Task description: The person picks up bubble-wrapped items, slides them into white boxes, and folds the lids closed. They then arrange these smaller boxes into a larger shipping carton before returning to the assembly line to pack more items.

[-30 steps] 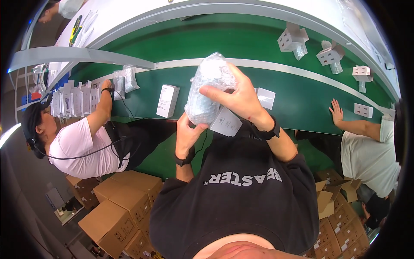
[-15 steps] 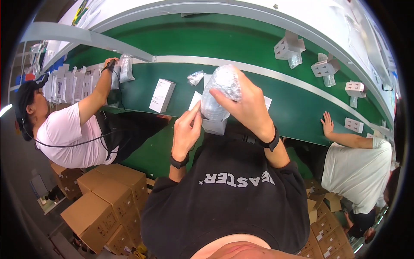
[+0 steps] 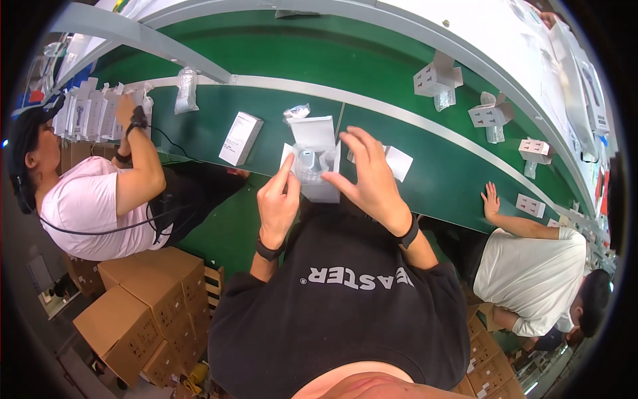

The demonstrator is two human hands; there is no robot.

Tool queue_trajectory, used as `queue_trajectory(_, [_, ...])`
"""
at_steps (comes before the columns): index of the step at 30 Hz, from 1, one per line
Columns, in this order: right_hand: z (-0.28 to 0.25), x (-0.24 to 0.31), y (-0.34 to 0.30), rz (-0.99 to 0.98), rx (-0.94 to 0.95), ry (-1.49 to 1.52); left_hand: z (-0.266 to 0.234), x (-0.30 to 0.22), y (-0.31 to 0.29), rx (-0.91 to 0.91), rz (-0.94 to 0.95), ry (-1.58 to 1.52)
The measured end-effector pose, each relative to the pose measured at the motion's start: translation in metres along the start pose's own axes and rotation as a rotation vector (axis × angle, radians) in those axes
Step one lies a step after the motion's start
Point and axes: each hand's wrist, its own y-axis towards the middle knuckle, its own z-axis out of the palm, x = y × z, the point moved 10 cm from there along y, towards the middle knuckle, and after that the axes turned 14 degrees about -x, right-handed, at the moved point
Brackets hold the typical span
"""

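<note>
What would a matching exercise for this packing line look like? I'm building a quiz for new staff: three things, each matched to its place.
Things:
1. open white box
2. closed white box
3. brown cartons

Places:
A. lying alone on the green belt
B. stacked on the floor at the left
C. between the left hand and right hand

Pairs: 1-C, 2-A, 3-B

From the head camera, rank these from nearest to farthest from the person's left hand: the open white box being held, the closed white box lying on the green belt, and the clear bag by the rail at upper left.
1. Open white box: touching the left hand, just to its right.
2. Closed white box: on the belt, up and left.
3. Clear bag: farther up-left, beside the rail.
</note>
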Motion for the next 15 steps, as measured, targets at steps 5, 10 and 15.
queue_trajectory(5, [0.053,-0.029,-0.020,0.400,0.042,0.193,-0.015,0.005,0.003,-0.193,0.246,-0.054])
queue_trajectory(10, [0.091,-0.002,-0.003,0.065,0.267,-0.024,-0.010,0.109,0.000,-0.194,0.029,-0.031])
queue_trajectory(15, [0.109,-0.048,0.066,0.019,0.307,-0.321,0.003,0.172,-0.016,-0.345,0.019,0.007])
